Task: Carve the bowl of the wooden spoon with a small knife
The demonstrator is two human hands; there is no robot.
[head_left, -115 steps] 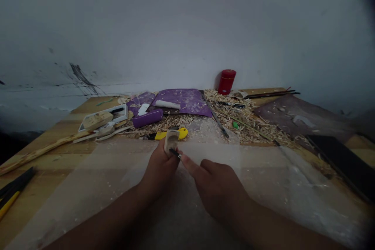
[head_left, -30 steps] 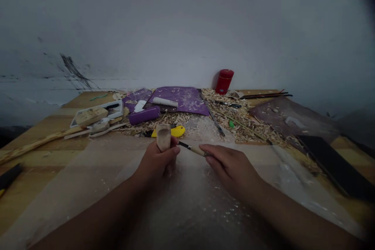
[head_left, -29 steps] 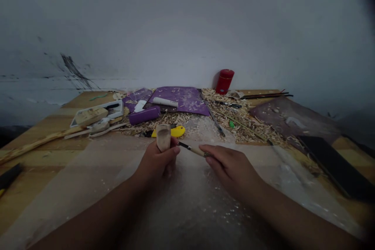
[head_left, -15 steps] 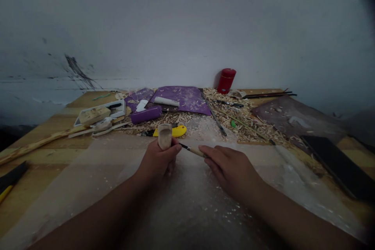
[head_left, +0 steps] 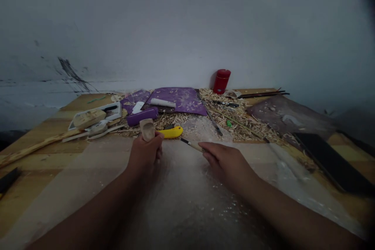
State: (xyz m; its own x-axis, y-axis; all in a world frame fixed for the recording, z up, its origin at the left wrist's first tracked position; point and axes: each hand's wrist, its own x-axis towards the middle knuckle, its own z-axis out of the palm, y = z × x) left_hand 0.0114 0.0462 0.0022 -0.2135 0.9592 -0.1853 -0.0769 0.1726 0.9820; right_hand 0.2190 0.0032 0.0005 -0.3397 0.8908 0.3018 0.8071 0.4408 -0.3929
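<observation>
While clasped, carved wood (head_left: 147, 129) above fingers (head_left: 155, 137)

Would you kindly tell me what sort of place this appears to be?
It looks like a woodcarving bench, perhaps in a small workshop. Wood shavings lie in heaps, the right hand holds a small carving knife, and the left hand holds a carved wooden piece.

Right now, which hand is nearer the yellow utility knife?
The left hand, just front-left of the knife; the right hand is farther off, front-right of it.
</observation>
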